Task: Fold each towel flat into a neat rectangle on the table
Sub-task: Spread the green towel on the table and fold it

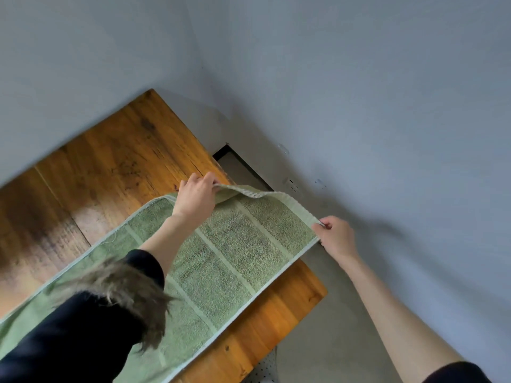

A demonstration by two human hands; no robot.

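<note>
A green towel [226, 261] with pale stripes lies lengthwise across the wooden table [116, 161], its far short end lifted off the surface. My left hand [195, 197] pinches one far corner of the towel. My right hand [338, 236] pinches the other far corner, out past the table's right edge. The near end of the towel is hidden under my dark sleeve and a lock of hair.
The table stands in a corner between grey walls [359, 92]. Grey floor [326, 341] shows beyond the table's right edge, with a dark opening [224, 152] at the wall's foot. A perforated white surface [264, 369] sits below the table's near right side.
</note>
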